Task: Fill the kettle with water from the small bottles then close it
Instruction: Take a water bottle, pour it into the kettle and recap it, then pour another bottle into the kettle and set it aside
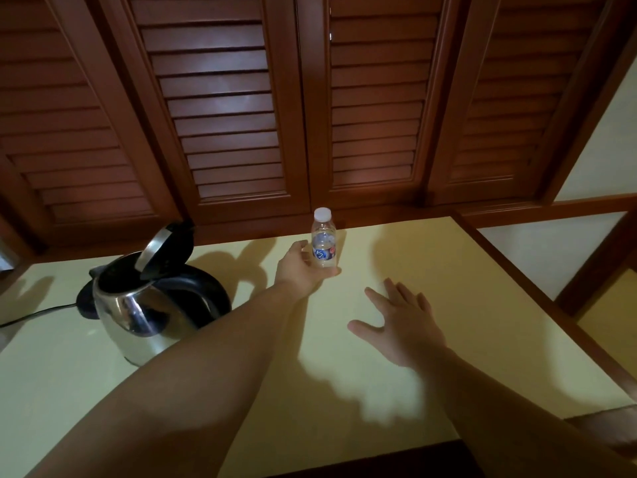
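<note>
On the table (379,391), the kettle (138,315) stands left of the bottle (324,241), shutters (224,98) behind.

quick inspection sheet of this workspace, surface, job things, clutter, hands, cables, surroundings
surface: pale yellow tabletop with a dark wood edge, shadows across it
job's things: steel kettle stands on its black base at the left, lid tipped open; one small bottle stands upright near the far edge, white cap on, water level hard to tell
clutter: nothing seen
grippers: left hand curls round the lower part of the small bottle; right hand is open, fingers spread, over the tabletop, holding nothing
cables: black power cord runs from the kettle's base off the left edge
surroundings: brown louvred wooden shutters behind the table, pale wall at the right
</note>
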